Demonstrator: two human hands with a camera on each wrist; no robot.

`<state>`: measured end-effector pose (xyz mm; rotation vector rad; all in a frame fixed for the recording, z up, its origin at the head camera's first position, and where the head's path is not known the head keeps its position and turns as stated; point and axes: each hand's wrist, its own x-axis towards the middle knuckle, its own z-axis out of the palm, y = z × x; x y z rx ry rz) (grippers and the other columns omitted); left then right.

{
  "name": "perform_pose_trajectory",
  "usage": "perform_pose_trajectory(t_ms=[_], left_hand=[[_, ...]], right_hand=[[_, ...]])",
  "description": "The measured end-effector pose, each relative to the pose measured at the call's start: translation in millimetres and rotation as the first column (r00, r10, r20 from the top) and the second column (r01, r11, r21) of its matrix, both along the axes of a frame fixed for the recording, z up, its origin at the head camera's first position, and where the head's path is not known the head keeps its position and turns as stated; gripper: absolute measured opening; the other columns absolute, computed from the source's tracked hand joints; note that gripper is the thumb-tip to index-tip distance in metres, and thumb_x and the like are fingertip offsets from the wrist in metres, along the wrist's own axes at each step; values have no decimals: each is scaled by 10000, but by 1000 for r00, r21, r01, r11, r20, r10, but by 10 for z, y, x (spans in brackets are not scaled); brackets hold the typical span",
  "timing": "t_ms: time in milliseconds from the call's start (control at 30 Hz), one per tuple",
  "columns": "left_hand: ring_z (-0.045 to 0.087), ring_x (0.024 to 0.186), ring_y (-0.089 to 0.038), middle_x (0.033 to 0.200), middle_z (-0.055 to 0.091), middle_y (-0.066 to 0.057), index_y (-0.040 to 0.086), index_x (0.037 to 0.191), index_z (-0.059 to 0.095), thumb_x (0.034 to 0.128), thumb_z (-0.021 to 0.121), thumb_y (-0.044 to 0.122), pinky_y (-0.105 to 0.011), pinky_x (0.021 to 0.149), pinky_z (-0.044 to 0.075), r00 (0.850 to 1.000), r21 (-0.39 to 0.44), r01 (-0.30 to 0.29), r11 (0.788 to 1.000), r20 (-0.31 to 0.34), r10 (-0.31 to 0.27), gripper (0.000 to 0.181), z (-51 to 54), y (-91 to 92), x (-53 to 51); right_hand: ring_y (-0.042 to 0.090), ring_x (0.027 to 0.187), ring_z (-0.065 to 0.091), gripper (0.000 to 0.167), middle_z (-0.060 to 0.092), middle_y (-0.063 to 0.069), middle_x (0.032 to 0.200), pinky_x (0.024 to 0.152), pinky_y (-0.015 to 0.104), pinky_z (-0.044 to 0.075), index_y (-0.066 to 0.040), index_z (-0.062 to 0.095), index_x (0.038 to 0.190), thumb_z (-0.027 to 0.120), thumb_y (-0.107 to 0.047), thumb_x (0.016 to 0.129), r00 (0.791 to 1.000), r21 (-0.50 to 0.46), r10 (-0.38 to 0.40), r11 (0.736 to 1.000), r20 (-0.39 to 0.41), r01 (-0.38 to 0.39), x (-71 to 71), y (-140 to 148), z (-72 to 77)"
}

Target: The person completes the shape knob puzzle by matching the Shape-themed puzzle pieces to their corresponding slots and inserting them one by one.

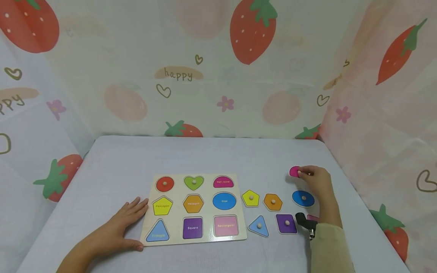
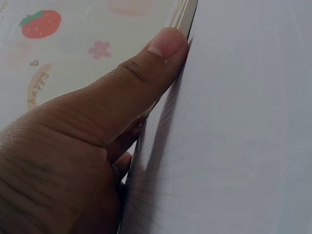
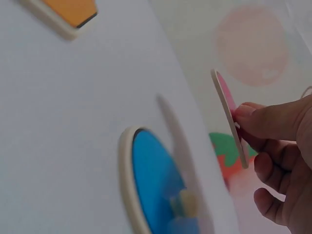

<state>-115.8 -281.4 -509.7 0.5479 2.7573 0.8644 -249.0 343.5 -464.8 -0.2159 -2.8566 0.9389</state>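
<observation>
My right hand pinches the magenta half-round piece near the table's back right; in the right wrist view thumb and fingers hold this piece off the surface, and a shadow lies below. Just under it in the head view is the blue oval piece. My left hand rests with spread fingers against the left edge of the wooden board, thumb at its lower left corner. Red circle and green heart pieces with knobs sit in the board. Its half-round place shows a printed label.
Right of the board lie knobbed pieces: a yellow pentagon, orange hexagon, blue triangle and purple square. A pink piece is partly hidden by the right wrist and its black camera mount. Strawberry-print cloth surrounds the table.
</observation>
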Motion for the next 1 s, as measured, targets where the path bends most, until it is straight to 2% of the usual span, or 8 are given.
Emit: perform_pose_trajectory(t_ms=[100,200,400,567,733,1000], left_hand=[[120,1578,-377,1692,279,-21,167,1599,375,631,815,726,30,1055,-138,1000,4,-2,1000,5,2,1201,-1,-3,0],[125,1576,-376,1691,282,-21,162,1598,376,631,815,727,31,1059,-132,1000,5,2,1000,-1,-2,1203,-7,-7,0],[135,1574,-376,1688,290,-26,159,1597,379,632,808,734,33,1061,-128,1000,1,8,1000,-11,-8,1202,-22,-21,-5],[136,1575,-374,1688,289,-18,167,1595,385,639,809,729,26,1071,-129,1000,13,13,1000,-15,-13,1187,-53,2,-3],[126,1570,-400,1692,278,-33,155,1594,385,639,799,739,26,1052,-150,1000,1,12,1000,8,-12,1193,-92,-3,43],[133,1570,-401,1695,271,-22,170,1601,371,656,790,736,22,1072,-128,999,10,28,1000,-34,-27,1179,-52,-25,-7]], right_hand=[[295,948,568,329,711,182,1103,715,324,477,-47,733,1211,670,-299,1009,999,1,19,1000,-48,-19,21,-45,128],[273,936,547,339,708,158,1072,691,310,459,-63,740,1213,668,-325,1010,995,0,34,999,-95,-34,55,-116,268],[278,998,532,332,697,144,1095,743,337,456,-72,753,1197,676,-332,1005,984,-23,51,998,-172,-56,133,-344,520],[281,1013,543,278,714,124,1062,794,380,456,-69,772,1149,709,-285,987,965,2,116,993,-234,-119,169,-583,608],[274,1013,552,232,716,109,1039,816,402,465,-73,780,1127,735,-236,968,953,-2,201,978,-228,-206,234,-888,637],[268,1028,550,204,699,78,1051,780,356,499,-117,788,1125,737,-234,965,952,-81,235,964,-197,-255,198,-1450,751]])
